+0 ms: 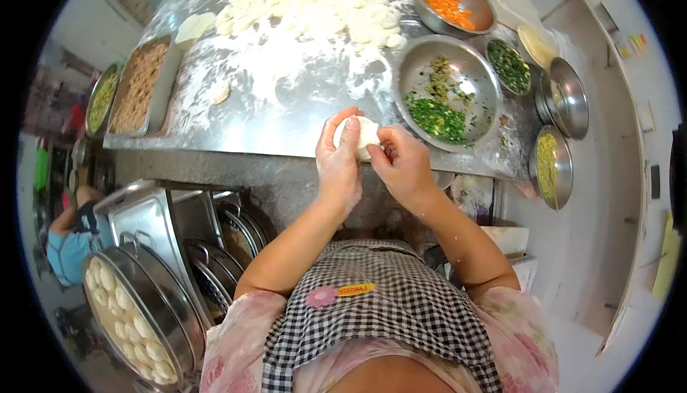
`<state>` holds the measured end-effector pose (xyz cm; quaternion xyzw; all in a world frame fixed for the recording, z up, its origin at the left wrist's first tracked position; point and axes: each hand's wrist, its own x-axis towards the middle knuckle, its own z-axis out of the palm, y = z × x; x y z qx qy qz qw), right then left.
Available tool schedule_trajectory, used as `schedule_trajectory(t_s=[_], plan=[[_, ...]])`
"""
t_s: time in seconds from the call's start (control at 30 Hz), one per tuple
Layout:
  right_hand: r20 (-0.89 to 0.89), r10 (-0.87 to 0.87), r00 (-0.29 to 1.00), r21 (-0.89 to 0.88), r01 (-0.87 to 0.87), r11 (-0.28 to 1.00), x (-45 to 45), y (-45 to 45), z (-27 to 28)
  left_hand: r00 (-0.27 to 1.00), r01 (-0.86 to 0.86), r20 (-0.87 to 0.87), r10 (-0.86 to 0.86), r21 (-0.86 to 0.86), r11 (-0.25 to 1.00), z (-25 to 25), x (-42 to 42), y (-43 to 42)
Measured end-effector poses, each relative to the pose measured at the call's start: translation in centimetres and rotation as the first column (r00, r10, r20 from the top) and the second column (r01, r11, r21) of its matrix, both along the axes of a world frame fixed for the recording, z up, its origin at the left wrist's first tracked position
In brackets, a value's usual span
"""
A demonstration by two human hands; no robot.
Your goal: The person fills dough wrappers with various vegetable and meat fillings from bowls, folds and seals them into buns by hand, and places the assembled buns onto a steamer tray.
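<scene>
A white dough bun point(366, 134) is held between my two hands, just above the front edge of the metal table point(308, 137). My left hand point(338, 153) cups it from the left, with the thumb lying over it. On the other side, the fingers of my right hand point(402, 161) pinch the dough at its edge. Whether there is filling inside is hidden. Nearest to my right hand stands a large steel bowl point(486, 71) with chopped greens and a darker chopped mix in it.
Floured dough pieces point(308, 10) cover the table's back. A tray of brown filling point(143, 85) stands left, a bowl of shredded carrot point(451, 8) back right, a bowl of chopped greens point(509, 67) beside it. Steamers with buns point(129, 314) stand lower left, near another person point(71, 243).
</scene>
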<state>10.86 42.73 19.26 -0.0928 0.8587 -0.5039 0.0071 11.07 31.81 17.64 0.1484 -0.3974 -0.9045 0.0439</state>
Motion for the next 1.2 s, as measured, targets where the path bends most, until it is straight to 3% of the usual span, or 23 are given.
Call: schedule_trajectory(t_s=[0.1,0.17,0.2,0.33,0.47,0.57,0.67,0.73,0.77,0.87,0.93,0.97,1.0,1.03,1.2], plan=[[-0.448,0.219,0.866,0.393,-0.030,0.919,-0.7,3.0,-0.2,0.988,0.152,0.038,-0.151,-0.027,0.988,0.2,-0.1,0.9],[-0.540,0.347,0.767,0.472,-0.066,0.879,-1.1,5.8,0.7,0.937,0.318,0.119,-0.329,0.103,0.943,-0.1,-0.6,2.6],[-0.569,0.415,0.710,0.514,-0.087,0.853,-1.0,7.3,1.1,0.913,0.351,0.141,-0.383,0.208,0.913,0.3,-0.4,4.0],[-0.510,0.291,0.809,0.537,0.036,0.843,0.8,12.9,2.9,0.745,0.539,0.127,-0.655,0.464,0.703,0.9,-0.4,8.9],[-0.492,0.311,0.813,0.577,0.037,0.816,3.0,18.9,0.3,0.596,0.645,0.237,-0.767,0.429,0.633,-0.6,-0.5,14.8],[-0.255,0.212,0.943,0.486,-0.065,0.871,4.2,22.8,-1.1,0.450,0.742,0.277,-0.849,0.414,0.528,-2.6,-0.4,18.7],[-0.199,0.192,0.961,0.417,-0.094,0.904,5.2,26.5,-3.1,0.375,0.754,0.368,-0.851,0.414,0.511,-3.7,-0.1,22.8],[-0.014,0.097,0.995,0.295,-0.089,0.951,5.2,28.5,-3.5,0.334,0.761,0.390,-0.858,0.426,0.490,-4.9,-0.3,24.6],[0.085,0.061,0.995,0.234,-0.079,0.969,5.1,29.6,-3.7,0.323,0.758,0.393,-0.861,0.438,0.484,-5.8,-0.5,25.3],[0.164,-0.144,0.976,0.246,0.101,0.964,3.9,35.8,-5.5,0.328,0.752,0.451,-0.830,0.407,0.519,-6.4,-1.2,26.8],[0.119,-0.397,0.910,0.184,0.372,0.910,1.8,41.9,-6.4,0.365,0.724,0.498,-0.786,0.379,0.576,-5.6,-1.6,27.6],[-0.079,-0.479,0.874,0.243,0.483,0.841,1.0,45.2,-7.0,0.377,0.711,0.504,-0.777,0.380,0.592,-5.8,-1.7,27.8],[-0.076,-0.556,0.828,0.358,0.543,0.760,0.3,48.2,-7.4,0.391,0.697,0.509,-0.767,0.380,0.608,-6.0,-1.9,27.8],[-0.085,-0.626,0.775,0.467,0.586,0.662,-0.3,50.7,-7.8,0.406,0.684,0.513,-0.756,0.378,0.624,-6.2,-2.0,27.7],[-0.092,-0.642,0.761,0.604,0.555,0.572,-2.8,56.1,-10.1,0.427,0.651,0.577,-0.696,0.337,0.680,-6.6,-1.7,27.9]])
